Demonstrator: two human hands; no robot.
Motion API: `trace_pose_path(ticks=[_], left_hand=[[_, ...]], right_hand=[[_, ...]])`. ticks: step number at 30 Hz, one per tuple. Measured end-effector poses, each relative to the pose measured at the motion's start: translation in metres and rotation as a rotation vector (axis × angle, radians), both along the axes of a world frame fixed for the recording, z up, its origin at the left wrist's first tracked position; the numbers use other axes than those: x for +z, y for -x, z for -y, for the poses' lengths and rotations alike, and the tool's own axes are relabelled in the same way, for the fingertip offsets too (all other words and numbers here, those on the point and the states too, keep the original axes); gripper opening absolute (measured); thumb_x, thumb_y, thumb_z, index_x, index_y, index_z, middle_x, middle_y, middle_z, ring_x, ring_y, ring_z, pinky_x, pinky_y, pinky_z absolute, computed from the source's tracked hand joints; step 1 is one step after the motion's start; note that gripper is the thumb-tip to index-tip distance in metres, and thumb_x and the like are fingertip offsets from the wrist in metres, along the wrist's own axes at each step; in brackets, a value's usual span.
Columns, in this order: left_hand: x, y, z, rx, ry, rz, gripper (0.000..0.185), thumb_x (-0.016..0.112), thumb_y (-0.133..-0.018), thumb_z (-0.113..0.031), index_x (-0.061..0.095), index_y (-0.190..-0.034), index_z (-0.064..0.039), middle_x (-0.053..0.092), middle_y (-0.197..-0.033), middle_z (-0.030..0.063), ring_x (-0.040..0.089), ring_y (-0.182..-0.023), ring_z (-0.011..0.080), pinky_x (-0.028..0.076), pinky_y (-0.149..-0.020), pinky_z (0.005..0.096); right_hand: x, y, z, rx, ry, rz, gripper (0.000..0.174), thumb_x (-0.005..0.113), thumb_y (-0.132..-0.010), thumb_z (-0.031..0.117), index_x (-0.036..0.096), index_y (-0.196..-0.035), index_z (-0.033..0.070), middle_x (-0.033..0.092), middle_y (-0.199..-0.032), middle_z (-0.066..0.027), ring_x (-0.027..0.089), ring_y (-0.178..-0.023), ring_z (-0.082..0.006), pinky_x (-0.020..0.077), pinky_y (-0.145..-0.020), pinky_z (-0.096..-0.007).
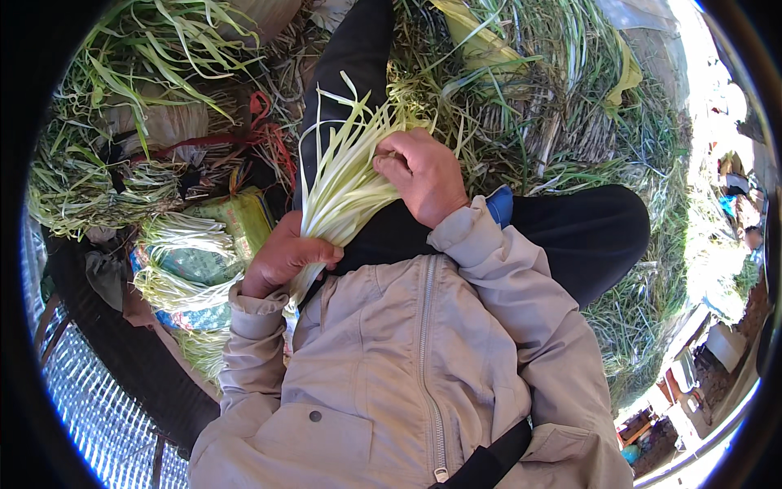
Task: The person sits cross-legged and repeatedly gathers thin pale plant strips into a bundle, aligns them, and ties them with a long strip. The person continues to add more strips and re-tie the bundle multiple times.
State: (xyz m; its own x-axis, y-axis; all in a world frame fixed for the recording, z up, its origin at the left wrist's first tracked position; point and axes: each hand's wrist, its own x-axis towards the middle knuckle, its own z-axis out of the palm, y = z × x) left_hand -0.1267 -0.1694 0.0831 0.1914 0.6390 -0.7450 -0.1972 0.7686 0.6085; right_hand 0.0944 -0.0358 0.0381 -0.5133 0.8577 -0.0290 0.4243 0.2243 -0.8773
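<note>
My left hand grips a loose bundle of long, pale yellow-green vegetable leaves, with the thumb across its lower, whiter end. The leaves fan out upward over my dark trouser leg. At the upper right side of the bundle is my right hand, its fingers curled and pinched against the leaves. How many strands those fingers hold is hidden. Left of my left hand, bunches of white-stemmed leaves lie on a printed woven sack.
Heaps of green and dried leaves surround my crossed legs. Red plastic strips lie at upper left. A yellow sheet shows among the leaves ahead. Dark fabric and bright translucent mesh border the left side.
</note>
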Motion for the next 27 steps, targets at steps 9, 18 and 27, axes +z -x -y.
trace_pose_path(ticks=[9, 18, 27], left_hand=[[0.0, -0.001, 0.0, 0.008, -0.002, -0.007, 0.021, 0.073, -0.074, -0.004, 0.073, -0.094, 0.004, 0.071, -0.076, 0.0094, 0.066, -0.065, 0.0167, 0.053, -0.065, 0.0293], [0.003, -0.003, -0.002, -0.05, -0.017, -0.017, 0.014, 0.073, -0.079, -0.009, 0.073, -0.09, 0.0, 0.069, -0.078, 0.0044, 0.063, -0.07, 0.0134, 0.048, -0.068, 0.028], [0.006, -0.007, -0.001, -0.021, -0.031, -0.008, 0.014, 0.071, -0.078, -0.007, 0.072, -0.089, 0.001, 0.068, -0.078, 0.0037, 0.062, -0.07, 0.0129, 0.048, -0.068, 0.0277]], right_hand=[[0.004, -0.001, -0.003, 0.093, -0.059, 0.186, 0.018, 0.077, -0.087, 0.015, 0.072, -0.105, 0.016, 0.066, -0.09, -0.0112, 0.069, -0.081, -0.0326, 0.0534, -0.07, -0.0414], [0.017, 0.004, -0.008, 0.16, -0.24, 0.21, 0.02, 0.079, -0.081, 0.012, 0.07, -0.099, 0.017, 0.062, -0.093, -0.0096, 0.067, -0.081, -0.0342, 0.0531, -0.069, -0.0444], [0.019, 0.003, -0.005, 0.162, -0.308, 0.16, 0.018, 0.077, -0.081, 0.008, 0.064, -0.094, 0.013, 0.061, -0.092, -0.0086, 0.067, -0.079, -0.0343, 0.0534, -0.066, -0.0445]])
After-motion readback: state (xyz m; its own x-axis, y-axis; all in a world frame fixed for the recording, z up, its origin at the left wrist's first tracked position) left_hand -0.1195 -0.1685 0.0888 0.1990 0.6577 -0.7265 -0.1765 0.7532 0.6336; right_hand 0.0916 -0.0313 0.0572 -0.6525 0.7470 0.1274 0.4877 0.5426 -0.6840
